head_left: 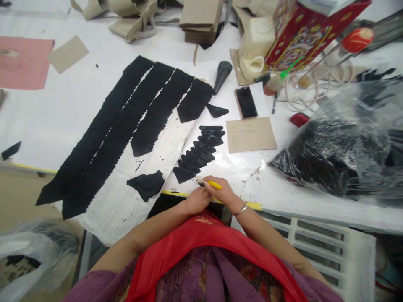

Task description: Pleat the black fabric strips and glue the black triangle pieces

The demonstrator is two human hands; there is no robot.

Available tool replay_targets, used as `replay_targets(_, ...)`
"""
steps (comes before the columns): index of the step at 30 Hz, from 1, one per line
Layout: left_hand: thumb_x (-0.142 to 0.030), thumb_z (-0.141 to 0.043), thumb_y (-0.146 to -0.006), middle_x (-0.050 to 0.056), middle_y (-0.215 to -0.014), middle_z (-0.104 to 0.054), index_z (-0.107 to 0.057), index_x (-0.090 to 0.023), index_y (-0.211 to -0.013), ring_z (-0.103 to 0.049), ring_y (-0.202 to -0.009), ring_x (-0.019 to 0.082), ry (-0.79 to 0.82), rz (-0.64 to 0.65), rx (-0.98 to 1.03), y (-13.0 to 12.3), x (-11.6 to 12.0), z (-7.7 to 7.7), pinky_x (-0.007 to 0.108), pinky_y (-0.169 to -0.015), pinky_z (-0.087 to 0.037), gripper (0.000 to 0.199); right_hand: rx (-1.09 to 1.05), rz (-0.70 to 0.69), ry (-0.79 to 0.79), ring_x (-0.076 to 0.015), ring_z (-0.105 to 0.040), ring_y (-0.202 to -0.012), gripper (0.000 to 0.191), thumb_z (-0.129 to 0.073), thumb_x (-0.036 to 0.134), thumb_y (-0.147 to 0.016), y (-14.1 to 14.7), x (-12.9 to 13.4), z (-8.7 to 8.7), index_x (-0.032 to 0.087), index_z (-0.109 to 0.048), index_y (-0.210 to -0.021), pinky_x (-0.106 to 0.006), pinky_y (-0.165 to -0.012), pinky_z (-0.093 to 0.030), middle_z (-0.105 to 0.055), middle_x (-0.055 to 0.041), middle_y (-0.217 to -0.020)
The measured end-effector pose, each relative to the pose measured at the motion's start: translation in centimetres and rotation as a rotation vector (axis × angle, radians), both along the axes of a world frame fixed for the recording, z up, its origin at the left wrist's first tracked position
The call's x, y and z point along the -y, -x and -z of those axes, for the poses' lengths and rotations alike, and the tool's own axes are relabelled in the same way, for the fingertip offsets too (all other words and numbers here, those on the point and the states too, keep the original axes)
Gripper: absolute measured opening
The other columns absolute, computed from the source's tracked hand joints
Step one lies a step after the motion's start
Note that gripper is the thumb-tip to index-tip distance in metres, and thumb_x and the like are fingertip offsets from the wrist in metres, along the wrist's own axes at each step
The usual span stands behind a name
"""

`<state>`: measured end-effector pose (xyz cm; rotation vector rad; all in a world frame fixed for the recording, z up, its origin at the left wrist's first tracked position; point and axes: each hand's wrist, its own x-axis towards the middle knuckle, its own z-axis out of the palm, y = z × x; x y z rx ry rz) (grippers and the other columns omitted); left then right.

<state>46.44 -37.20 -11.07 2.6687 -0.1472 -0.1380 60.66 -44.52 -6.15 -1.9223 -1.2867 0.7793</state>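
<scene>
Both hands meet at the table's front edge. My right hand (223, 191) is closed around a small yellow-handled tool (214, 184), seemingly a brush, its whitish, dark-marked end pointing left. Just below and touching it is my left hand (199, 201), its fingers curled together; whatever they pinch is too hidden to name. Beyond my hands, a fanned row of small pointed black pieces (198, 153) overlaps on the white table. A crumpled black piece (146, 184) lies to the left. Further left, long black zigzag-edged strips (103, 130) rest on a white cloth (126, 180).
A phone (246, 102), a brown card (251, 135) and a black cone (222, 75) lie ahead. A plastic bag of black pieces (340, 147) takes up the right side. Behind stand a cut-open plastic jug (256, 46), a red box (302, 37) and stacked tan pieces (200, 19).
</scene>
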Motion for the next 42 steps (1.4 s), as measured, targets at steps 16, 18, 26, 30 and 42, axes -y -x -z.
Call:
replay_targets(16,-0.011,-0.035,-0.086,0.015,-0.116,-0.057,-0.056,-0.009,-0.106,-0.052,-0.110,0.021,0.195,-0.090,0.021,0.8,-0.9,-0.3,0.036,-0.096,-0.043,0.029,0.120,0.266,-0.063,-0.0167,-0.065,-0.081,0.035,-0.043,0.033,-0.089,-1.5,2.9,-0.7,0.019,-0.054,-0.119,-0.031,-0.080,-0.052,-0.067,-0.0063,-0.099)
replay_targets(18,-0.013,-0.035,-0.087,0.013,-0.114,-0.058,-0.057,-0.012,-0.104,-0.054,-0.107,0.019,0.274,-0.216,0.013,0.7,-1.2,-0.4,0.033,-0.093,-0.045,0.028,0.099,0.294,-0.026,-0.0138,-0.065,-0.069,0.037,-0.040,0.032,-0.091,-1.4,4.6,-0.7,0.020,-0.047,-0.125,-0.029,-0.072,-0.054,-0.068,-0.0042,-0.091)
replay_targets(26,-0.024,-0.043,-0.086,0.005,-0.088,-0.064,-0.058,-0.017,-0.092,-0.061,-0.084,0.015,0.654,-0.763,-0.026,-0.3,-1.9,-1.3,0.032,-0.079,-0.051,0.017,0.237,0.315,-0.035,-0.0216,-0.060,-0.094,0.026,-0.039,0.031,-0.090,2.3,5.5,3.1,0.019,-0.055,-0.107,-0.040,-0.085,-0.048,-0.065,-0.0095,-0.098)
replay_targets(30,-0.026,-0.043,-0.087,0.003,-0.080,-0.065,-0.057,-0.017,-0.089,-0.063,-0.071,0.013,0.710,-0.873,0.012,0.0,-2.5,-3.6,0.027,-0.067,-0.053,0.017,0.217,0.361,-0.026,-0.0208,-0.059,-0.091,0.024,-0.041,0.031,-0.089,1.9,5.0,2.5,0.019,-0.054,-0.105,-0.039,-0.084,-0.049,-0.063,-0.0089,-0.097)
replay_targets(42,-0.012,-0.041,-0.086,0.012,-0.113,-0.062,-0.061,-0.015,-0.099,-0.054,-0.111,0.022,-0.058,-0.192,0.095,8.0,-8.9,-4.5,0.042,-0.093,-0.044,0.024,0.195,0.392,-0.075,-0.0208,-0.060,-0.093,0.026,-0.042,0.031,-0.088,0.4,4.7,1.4,0.019,-0.049,-0.109,-0.040,-0.085,-0.049,-0.064,-0.0098,-0.099)
